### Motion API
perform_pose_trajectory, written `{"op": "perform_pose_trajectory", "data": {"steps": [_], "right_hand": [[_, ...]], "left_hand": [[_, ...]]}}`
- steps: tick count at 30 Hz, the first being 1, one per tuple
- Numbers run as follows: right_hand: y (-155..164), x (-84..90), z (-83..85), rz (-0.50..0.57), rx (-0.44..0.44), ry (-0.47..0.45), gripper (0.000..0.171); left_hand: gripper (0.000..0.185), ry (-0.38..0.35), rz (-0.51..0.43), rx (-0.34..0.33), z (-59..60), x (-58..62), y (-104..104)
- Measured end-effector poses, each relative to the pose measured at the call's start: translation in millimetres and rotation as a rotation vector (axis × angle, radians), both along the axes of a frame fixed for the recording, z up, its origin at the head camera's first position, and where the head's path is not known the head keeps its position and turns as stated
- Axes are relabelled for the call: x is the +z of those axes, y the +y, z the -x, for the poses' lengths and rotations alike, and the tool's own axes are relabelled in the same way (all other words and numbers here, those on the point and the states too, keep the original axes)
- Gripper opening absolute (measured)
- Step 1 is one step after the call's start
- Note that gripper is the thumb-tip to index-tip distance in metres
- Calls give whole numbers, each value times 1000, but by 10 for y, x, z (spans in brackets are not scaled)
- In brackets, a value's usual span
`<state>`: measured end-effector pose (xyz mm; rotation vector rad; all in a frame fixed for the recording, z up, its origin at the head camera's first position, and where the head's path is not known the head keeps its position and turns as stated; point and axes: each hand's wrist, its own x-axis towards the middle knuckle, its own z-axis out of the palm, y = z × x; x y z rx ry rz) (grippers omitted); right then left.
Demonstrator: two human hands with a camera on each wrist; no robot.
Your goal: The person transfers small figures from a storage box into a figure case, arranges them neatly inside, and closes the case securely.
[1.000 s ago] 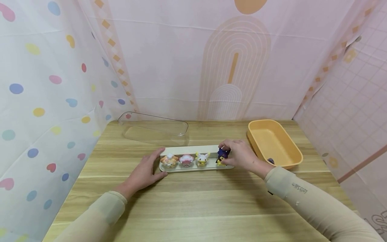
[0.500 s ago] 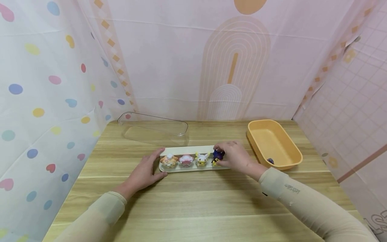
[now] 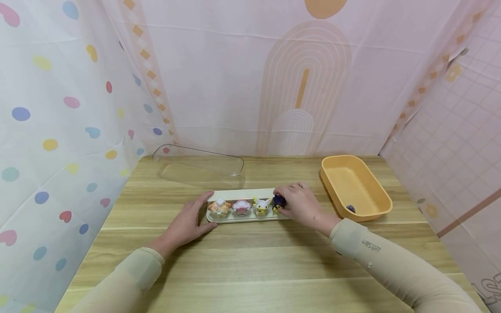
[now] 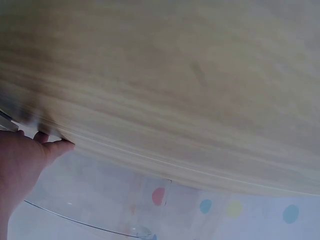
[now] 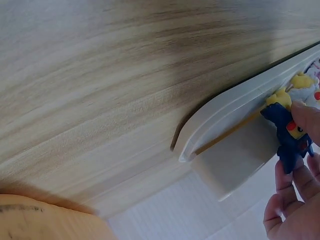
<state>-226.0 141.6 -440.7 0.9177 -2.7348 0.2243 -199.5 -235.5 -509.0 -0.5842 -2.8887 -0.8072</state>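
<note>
Tray (image 3: 247, 194), mid-frame on the counter (image 3: 250, 269): orange figure (image 3: 219, 208), pink figure (image 3: 241, 208), white figure (image 3: 262, 206) in a row. Blue figure (image 3: 279, 201), right of the white: pinched in my right grip (image 3: 303, 205). My left grip (image 3: 185, 223): spread wide, touching the tray's left end. Orange bin (image 3: 354, 184), right of frame: one purple piece (image 3: 351, 208). Clear shell (image 3: 197, 150), left of centre.

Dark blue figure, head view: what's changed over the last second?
The right hand, holding the dark blue figure throughout, moved it left along the tray, closer to the white-and-yellow figure. Unchanged: left hand at the tray's left end, all three standing figures, clear cover, orange bin.
</note>
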Motion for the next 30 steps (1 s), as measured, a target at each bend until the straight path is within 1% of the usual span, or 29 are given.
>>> {"op": "perform_pose_trajectory", "data": {"steps": [4, 8, 15, 23, 27, 30], "right_hand": [[1, -12, 7, 2, 1, 12, 52], [0, -19, 11, -4, 9, 20, 56], [-8, -10, -2, -33, -6, -13, 67], [2, -29, -2, -26, 8, -19, 72], [26, 28, -16, 7, -10, -45, 73], [117, 158, -17, 40, -41, -60, 70]], "left_hand": [[100, 0, -1, 3, -6, 10, 4], [100, 3, -4, 2, -10, 18, 6], [100, 0, -4, 5, -6, 15, 6], [100, 2, 2, 5, -4, 20, 6], [99, 5, -1, 2, -5, 25, 6], [100, 7, -4, -1, 1, 23, 10]]}}
